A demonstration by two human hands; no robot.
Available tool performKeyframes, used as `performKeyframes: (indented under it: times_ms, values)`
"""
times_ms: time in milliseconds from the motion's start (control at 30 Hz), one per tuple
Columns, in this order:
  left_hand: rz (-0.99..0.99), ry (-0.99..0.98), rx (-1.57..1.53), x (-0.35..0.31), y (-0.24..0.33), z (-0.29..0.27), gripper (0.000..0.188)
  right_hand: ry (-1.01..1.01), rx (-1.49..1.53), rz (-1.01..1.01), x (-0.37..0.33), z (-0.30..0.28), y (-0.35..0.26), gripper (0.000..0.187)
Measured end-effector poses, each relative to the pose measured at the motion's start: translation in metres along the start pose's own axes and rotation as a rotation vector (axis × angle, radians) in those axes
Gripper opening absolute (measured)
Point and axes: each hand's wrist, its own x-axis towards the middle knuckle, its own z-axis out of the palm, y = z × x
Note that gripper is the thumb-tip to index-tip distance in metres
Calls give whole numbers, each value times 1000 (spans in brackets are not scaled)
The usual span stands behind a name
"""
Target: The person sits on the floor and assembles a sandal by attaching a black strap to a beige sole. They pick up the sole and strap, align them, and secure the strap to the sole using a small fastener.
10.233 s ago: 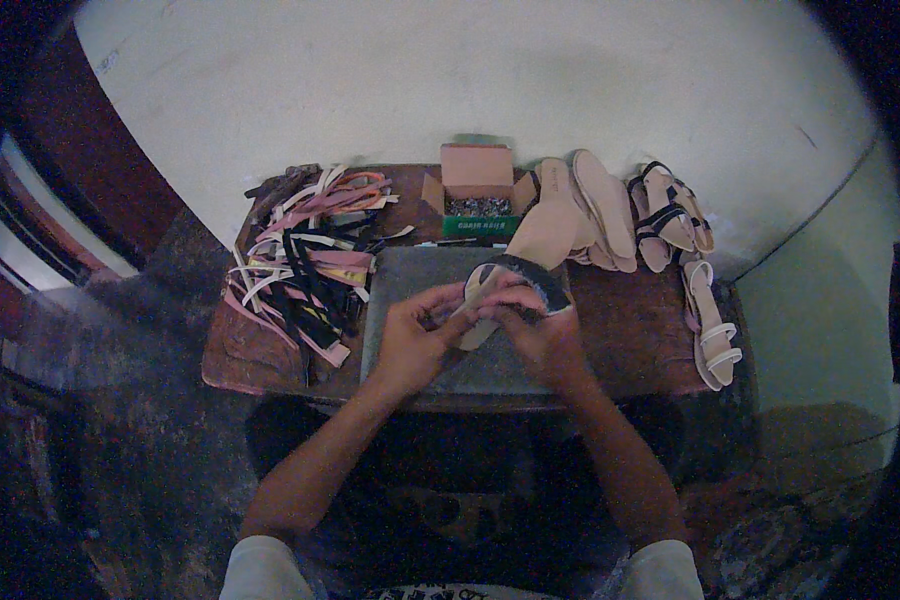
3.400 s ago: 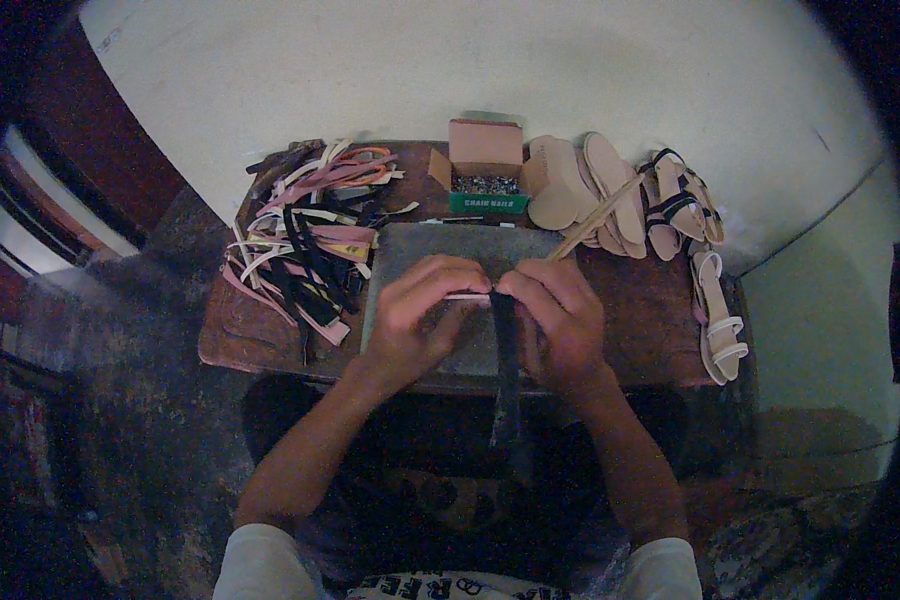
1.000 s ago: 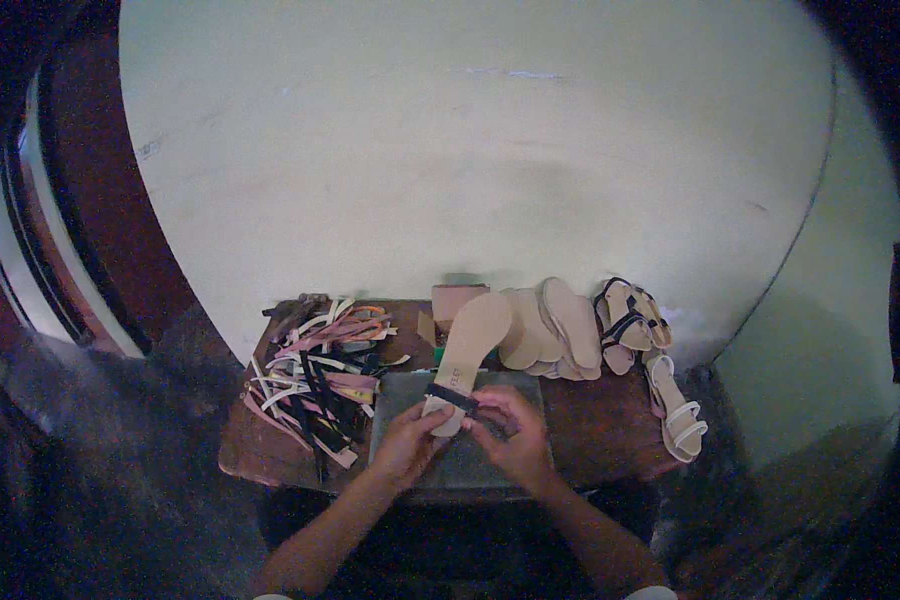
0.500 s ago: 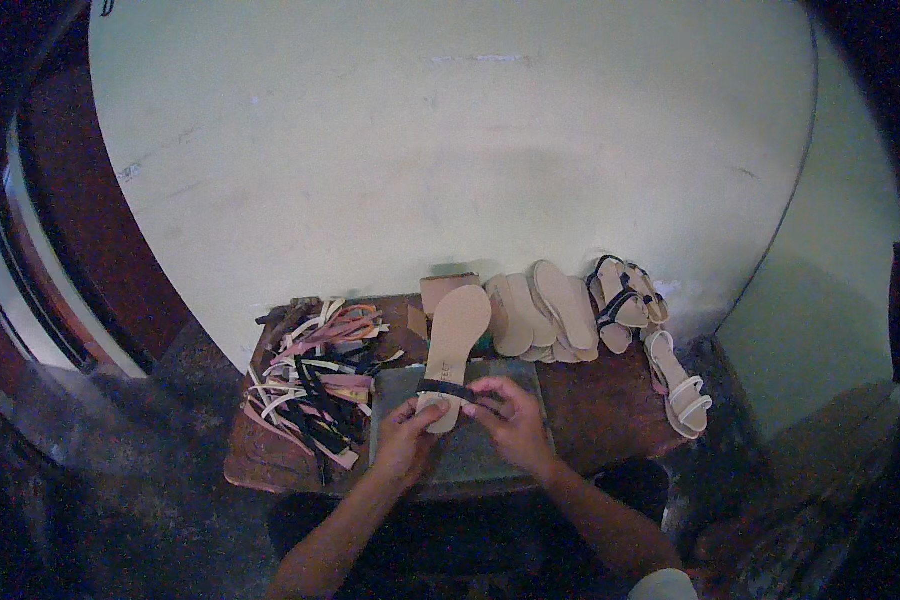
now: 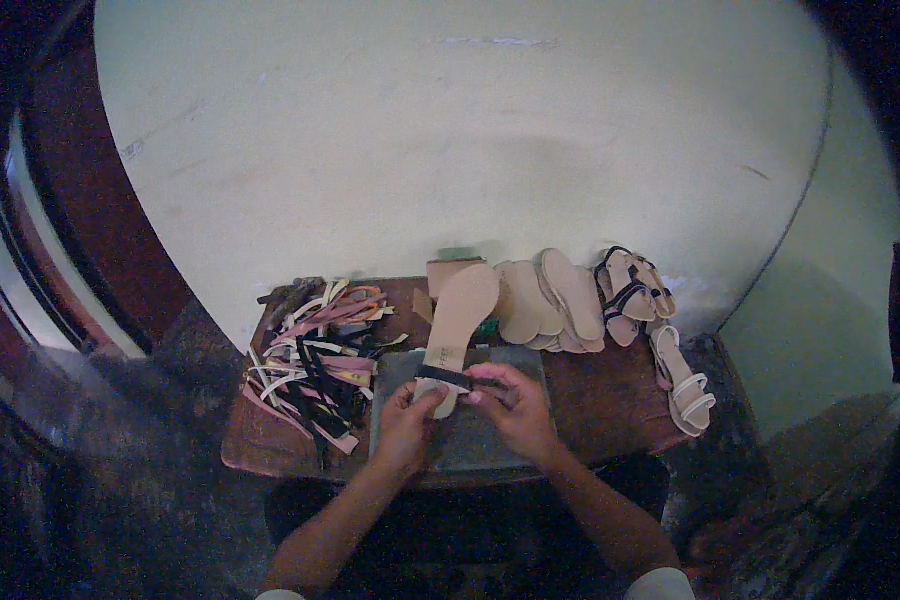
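A beige sandal sole (image 5: 464, 311) is held up over the table, its wide toe end pointing away from me and its heel toward me. My left hand (image 5: 408, 424) grips the heel end, the thumb lying on its upper face. Across the sole near the heel runs a black strap (image 5: 444, 377). At the sole's right edge my right hand (image 5: 513, 407) pinches the strap's end between thumb and fingers. Under both hands lies a grey rectangular slab (image 5: 500, 447) on the brown table (image 5: 610, 400).
Left of the hands is a heap of black, white and pink straps (image 5: 320, 365). Several beige soles (image 5: 570, 305) are stacked behind to the right, beside black-strapped sandals (image 5: 630, 295) and a white-strapped sandal (image 5: 683, 385). A small cardboard box (image 5: 454, 270) stands against the pale wall (image 5: 450, 140).
The view has shifted slightly. Both hands keep their hold on the sole and strap, and the strap now lies a little flatter across the heel.
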Motion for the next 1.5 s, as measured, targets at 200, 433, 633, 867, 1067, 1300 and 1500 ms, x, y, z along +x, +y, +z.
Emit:
performKeyframes:
  times_ms: [200, 433, 633, 867, 1067, 1300, 1500]
  values:
    - [-10, -19, 1, 1, 1, -3, 23, 14, -9, 124, -1, 1, -10, 27]
    - [33, -36, 50, 2, -4, -3, 23, 85, 166, 185, -3, 3, -1, 24]
    - [75, -27, 40, 4, -9, -2, 21, 39, 144, 166, -2, 1, 2, 24]
    - [74, -3, 96, 5, -12, -6, 20, 45, 180, 189, -3, 2, 6, 22]
    - [10, 1, -75, 11, -7, -18, 23, 19, 57, 157, 0, 7, 0, 22]
    - [66, 46, -100, 16, 6, -20, 25, 128, -117, 112, 10, -23, 10, 22]
    - [89, 127, -136, 21, -4, -25, 25, -130, -1097, 28, 10, -50, 9, 27]
